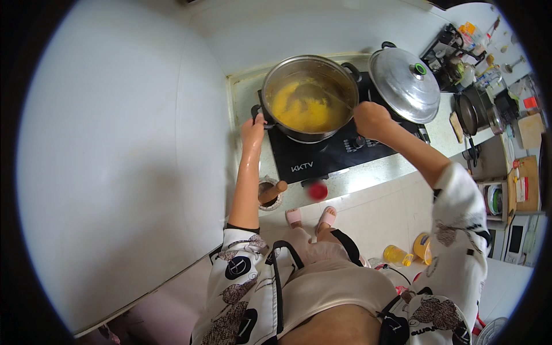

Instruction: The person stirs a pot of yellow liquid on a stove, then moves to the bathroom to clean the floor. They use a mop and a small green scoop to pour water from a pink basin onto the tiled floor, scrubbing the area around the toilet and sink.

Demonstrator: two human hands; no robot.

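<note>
A deep metal pot (297,136) stands on the left side of a black cooktop (297,157). Yellow food (297,114) lies in cloudy liquid inside it. My left hand (253,131) grips the pot's black left handle (256,112). At the pot's right rim, my right hand (371,120) is closed around a utensil whose thin handle (343,100) slants into the pot. Its round grey head (308,89), apparently a ladle or skimmer, is partly under the liquid. The black right handle (352,71) is free of both hands.
A domed metal lid (399,88) covers the right burner area. By the counter's front edge stands a mortar (276,205) with a wooden pestle (274,192). A blurred red object (318,190) is nearby. Pans (465,114) sit farther right; a wall (129,129) rises close left.
</note>
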